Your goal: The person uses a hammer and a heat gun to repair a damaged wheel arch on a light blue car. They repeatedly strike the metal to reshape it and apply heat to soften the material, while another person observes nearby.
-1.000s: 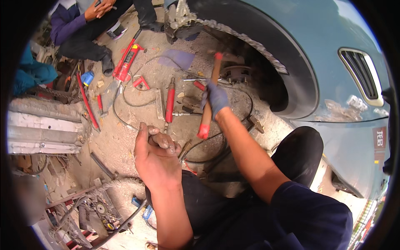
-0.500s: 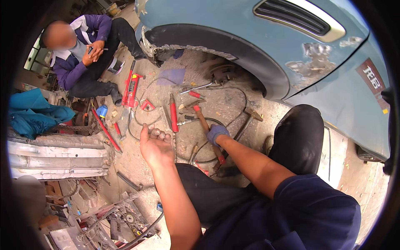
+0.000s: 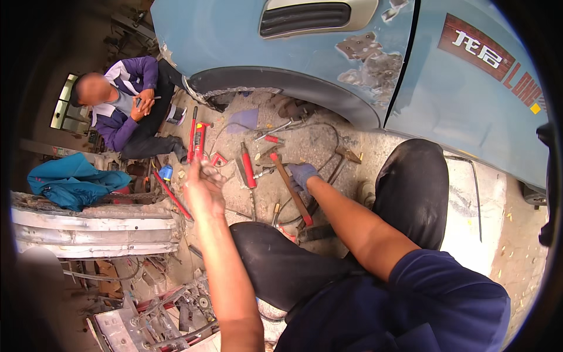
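My bare left hand (image 3: 204, 186) is raised over the floor, palm up. Its fingers are half curled and apart, slightly blurred, and nothing shows in them. My right hand (image 3: 301, 175), in a blue-grey glove, hangs right beside the handle of a hammer (image 3: 292, 192). The hammer's red and brown handle shows along its length with no fingers across it; whether the glove touches it I cannot tell. A second hammer (image 3: 348, 155) with a heavy metal head lies just to the right. Left of the first hammer is a red cylinder (image 3: 248, 167) with a hose.
A blue car body (image 3: 234, 35) with scraped paint and a wheel arch rises ahead. At far left a person (image 3: 126, 105) sits with hands together. A red jack (image 3: 200, 138) stands near them. Metal bumper beams (image 3: 94, 232), a teal cloth (image 3: 73, 179) and scrap parts fill the left.
My view has turned right. My right hand has come off the hammer handle to its right. My left hand has moved up and left, its fingers still half curled.
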Available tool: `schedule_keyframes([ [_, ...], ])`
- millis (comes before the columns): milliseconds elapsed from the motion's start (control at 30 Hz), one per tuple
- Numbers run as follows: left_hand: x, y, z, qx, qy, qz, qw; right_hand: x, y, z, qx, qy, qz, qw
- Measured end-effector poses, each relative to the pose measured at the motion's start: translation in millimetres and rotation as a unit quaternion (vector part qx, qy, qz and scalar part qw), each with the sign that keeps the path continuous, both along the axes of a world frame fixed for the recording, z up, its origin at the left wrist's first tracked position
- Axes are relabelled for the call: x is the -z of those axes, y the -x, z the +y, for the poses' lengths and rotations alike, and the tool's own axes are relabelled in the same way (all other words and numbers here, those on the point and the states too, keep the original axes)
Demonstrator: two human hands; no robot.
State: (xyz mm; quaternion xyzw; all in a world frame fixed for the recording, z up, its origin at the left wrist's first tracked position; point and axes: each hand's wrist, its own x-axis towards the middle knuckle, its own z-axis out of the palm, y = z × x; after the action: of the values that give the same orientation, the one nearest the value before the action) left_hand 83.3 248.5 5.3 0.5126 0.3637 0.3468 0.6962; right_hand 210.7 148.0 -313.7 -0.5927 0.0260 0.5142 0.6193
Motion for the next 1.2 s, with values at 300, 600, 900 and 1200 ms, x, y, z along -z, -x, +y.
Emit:
schedule_keyframes([
  [300,-92,-70,54,0.064,-0.264,0.108,0.956,-51,-2,28,0.086,-0.159,0.228,0.957],
  [600,-53,-123,143,0.066,-0.294,-0.026,0.953,-97,-108,119,0.134,-0.25,0.2,0.938],
  [900,-1,-143,207,0.104,-0.468,0.032,0.877,-49,-203,309,0.189,-0.236,0.262,0.916],
  [1200,21,-151,206,0.157,-0.402,0.066,0.9,35,-248,403,0.21,-0.29,0.258,0.897],
])
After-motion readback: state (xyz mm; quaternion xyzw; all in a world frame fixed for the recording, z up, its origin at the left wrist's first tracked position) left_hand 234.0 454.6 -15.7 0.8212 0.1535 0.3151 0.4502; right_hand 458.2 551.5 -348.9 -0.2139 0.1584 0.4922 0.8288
